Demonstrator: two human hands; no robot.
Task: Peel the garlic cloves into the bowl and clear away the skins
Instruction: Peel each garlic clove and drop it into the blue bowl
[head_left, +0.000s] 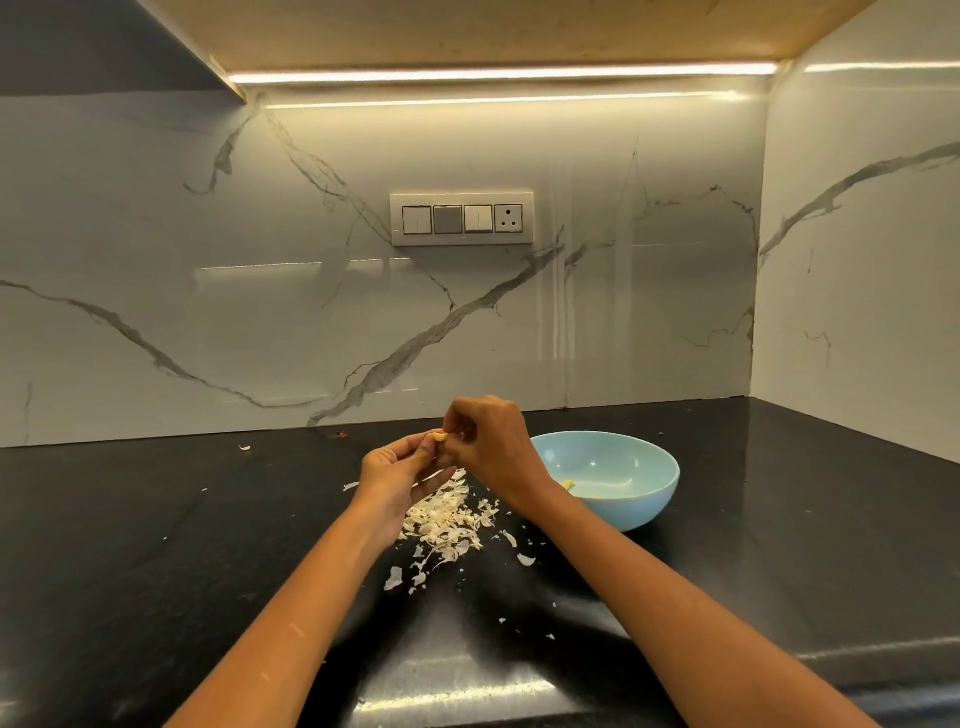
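Note:
Both my hands are raised above the black counter and meet on one small pale garlic clove (440, 437). My left hand (400, 467) pinches it from below with fingertips and thumb. My right hand (491, 441) has its fingers curled at the clove from the right. Under the hands lies a heap of white garlic skins (447, 519), with loose flakes scattered around it. The light blue bowl (644, 467) stands just right of my right wrist and holds a few peeled yellowish cloves (570, 486), partly hidden by my forearm.
The marble backsplash with a switch panel (461, 219) rises behind the counter, and a side wall closes the right end. A stray skin flake (245, 447) lies near the back wall at left. The counter's front edge (467, 696) runs below my forearms.

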